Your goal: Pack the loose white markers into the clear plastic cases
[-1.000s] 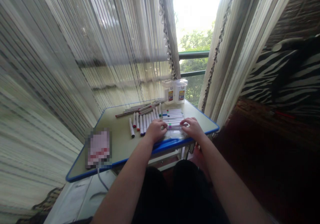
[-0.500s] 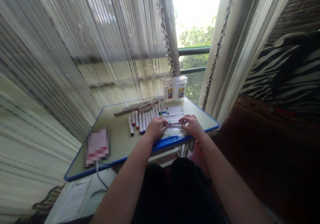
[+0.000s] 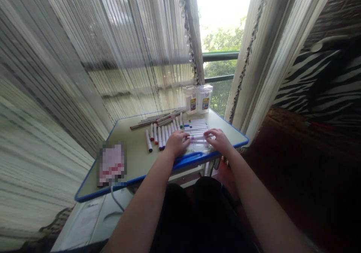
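Note:
My left hand [image 3: 177,144] pinches the capped end of a white marker [image 3: 199,136], close to its pink and green bands. At the marker's other end are the closed fingertips of my right hand [image 3: 218,139]. The marker lies sideways between both hands, over a clear plastic case [image 3: 199,147] near the table's front edge. Beyond my fingers, more slim white markers [image 3: 196,124] lie side by side, some with green or blue tips. To the left of them, thicker white markers [image 3: 160,137] with coloured caps form a slanting row beside my left hand.
Several pencil-like sticks [image 3: 158,119] lie loosely at the back of the blue-edged table [image 3: 132,151]. Two clear labelled containers [image 3: 205,100] stand at the far corner by the window. A blurred-out pink object [image 3: 112,162] with a cable [image 3: 115,198] lies at the left.
Both hands keep almost the same place on the marker, with only slight finger movement. The whole view has shifted a little.

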The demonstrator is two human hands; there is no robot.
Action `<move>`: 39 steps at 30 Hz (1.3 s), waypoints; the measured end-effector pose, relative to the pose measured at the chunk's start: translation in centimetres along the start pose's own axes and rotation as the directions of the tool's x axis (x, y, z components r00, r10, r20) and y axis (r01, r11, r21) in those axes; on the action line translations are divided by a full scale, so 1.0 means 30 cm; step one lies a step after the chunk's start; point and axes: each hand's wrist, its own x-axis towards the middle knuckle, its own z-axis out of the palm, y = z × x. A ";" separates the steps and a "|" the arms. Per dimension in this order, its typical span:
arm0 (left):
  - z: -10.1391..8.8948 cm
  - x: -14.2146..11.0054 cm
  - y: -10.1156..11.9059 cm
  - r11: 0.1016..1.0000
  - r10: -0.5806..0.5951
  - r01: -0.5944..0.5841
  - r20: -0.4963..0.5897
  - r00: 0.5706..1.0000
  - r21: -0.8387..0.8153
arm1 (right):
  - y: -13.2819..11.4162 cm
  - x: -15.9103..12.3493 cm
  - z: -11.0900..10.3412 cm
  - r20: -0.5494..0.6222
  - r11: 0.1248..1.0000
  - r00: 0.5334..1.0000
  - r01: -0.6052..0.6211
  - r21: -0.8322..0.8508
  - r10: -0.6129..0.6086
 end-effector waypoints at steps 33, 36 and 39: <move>-0.005 -0.002 0.003 0.999 -0.021 0.021 0.028 0.999 -0.023 | -0.032 -0.025 0.024 -0.256 0.983 0.961 -0.136 -0.127 0.100; -0.005 -0.001 0.004 0.999 -0.022 0.022 -0.002 1.000 -0.034 | -0.034 -0.025 0.027 -0.273 0.977 0.956 -0.148 -0.154 0.102; -0.003 0.000 0.003 0.999 -0.032 0.031 -0.022 0.999 -0.042 | -0.031 -0.026 0.029 -0.289 0.975 0.953 -0.142 -0.169 0.089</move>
